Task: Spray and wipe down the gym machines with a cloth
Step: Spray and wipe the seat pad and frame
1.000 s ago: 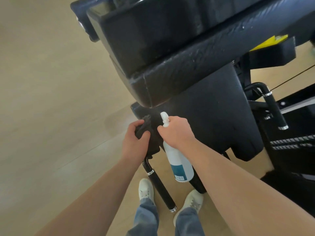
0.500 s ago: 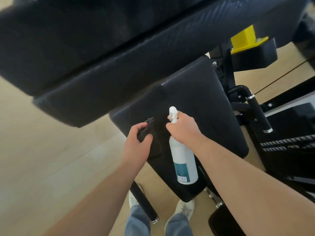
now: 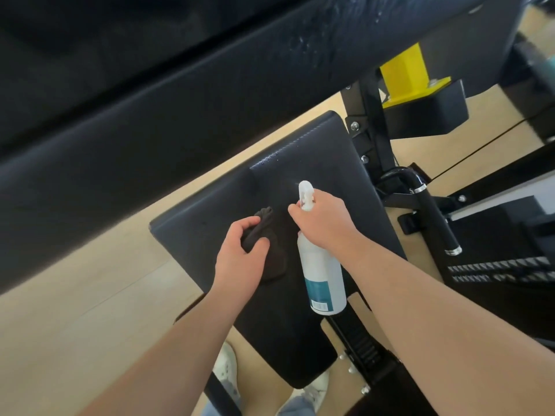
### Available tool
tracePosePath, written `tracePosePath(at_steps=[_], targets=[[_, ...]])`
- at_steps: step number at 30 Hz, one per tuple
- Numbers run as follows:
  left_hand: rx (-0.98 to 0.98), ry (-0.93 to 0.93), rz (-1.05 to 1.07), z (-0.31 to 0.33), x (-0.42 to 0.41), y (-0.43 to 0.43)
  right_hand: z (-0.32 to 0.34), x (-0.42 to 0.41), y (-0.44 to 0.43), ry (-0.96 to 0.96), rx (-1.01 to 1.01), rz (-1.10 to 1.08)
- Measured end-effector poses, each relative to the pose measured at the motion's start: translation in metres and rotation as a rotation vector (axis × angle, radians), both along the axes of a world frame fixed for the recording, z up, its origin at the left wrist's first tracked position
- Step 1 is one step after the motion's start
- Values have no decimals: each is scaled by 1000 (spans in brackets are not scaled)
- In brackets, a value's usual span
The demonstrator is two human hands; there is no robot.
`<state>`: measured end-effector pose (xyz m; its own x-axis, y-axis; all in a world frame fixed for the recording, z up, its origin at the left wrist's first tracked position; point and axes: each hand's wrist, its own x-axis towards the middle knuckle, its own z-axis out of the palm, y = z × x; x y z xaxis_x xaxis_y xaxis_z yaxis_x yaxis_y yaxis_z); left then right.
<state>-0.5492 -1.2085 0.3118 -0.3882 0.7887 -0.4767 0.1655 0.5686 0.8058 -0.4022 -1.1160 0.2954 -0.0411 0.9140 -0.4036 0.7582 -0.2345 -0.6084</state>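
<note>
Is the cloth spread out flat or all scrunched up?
Scrunched up: the dark cloth bulges in a wad from the left hand, whose fingers curl round it.

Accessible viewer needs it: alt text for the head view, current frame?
Over a black padded gym seat, the right hand holds a white spray bottle and the left hand grips a dark cloth. Droplets speckle the seat's far edge; a yellow bracket sits beyond.
</note>
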Motion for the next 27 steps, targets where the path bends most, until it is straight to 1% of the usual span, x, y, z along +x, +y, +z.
tracePosePath(at_steps=[3,10,13,18,21,24,27], targets=[[-6,0,-4,-1,7,9,-2,6,16,-35,9,-17],[-9,11,-8,3,22,27,-7,31,38,-21,21,-177],[-8,14,-29,6,30,31,-8,45,38,-53,14,-222],[-15,25,-92,6,46,33,-12,72,25,-43,-32,-281],[-28,30,-147,4,57,33,-14,88,9,-79,-57,-297],[-38,23,-187,1,67,30,-17,103,-10,-111,-86,-359],[-46,20,-224,-2,74,25,-19,112,-28,-105,-172,-362]])
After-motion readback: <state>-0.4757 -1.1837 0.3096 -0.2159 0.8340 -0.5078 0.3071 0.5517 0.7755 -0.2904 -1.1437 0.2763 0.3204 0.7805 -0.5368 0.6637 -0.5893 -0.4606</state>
